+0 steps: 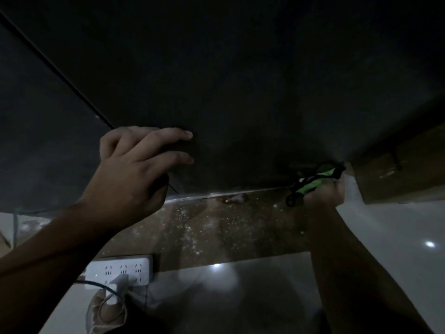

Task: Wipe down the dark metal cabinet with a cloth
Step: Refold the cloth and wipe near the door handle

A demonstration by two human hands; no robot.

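The dark metal cabinet (pixel 240 80) fills the upper part of the head view, with a door seam running diagonally at the left. My left hand (pixel 134 169) rests flat against the cabinet's lower front, fingers spread and holding nothing. My right hand (pixel 323 192) is low at the cabinet's bottom right corner, closed around a green and black cloth (pixel 315 180) pressed against the base edge. Most of that hand is in shadow.
A white power strip (pixel 120 271) with a plug and dark cable lies on the floor at the lower left. A brown cardboard box (pixel 404 169) stands right of the cabinet. The floor below is a dusty brown strip (pixel 216 225), then glossy pale tile.
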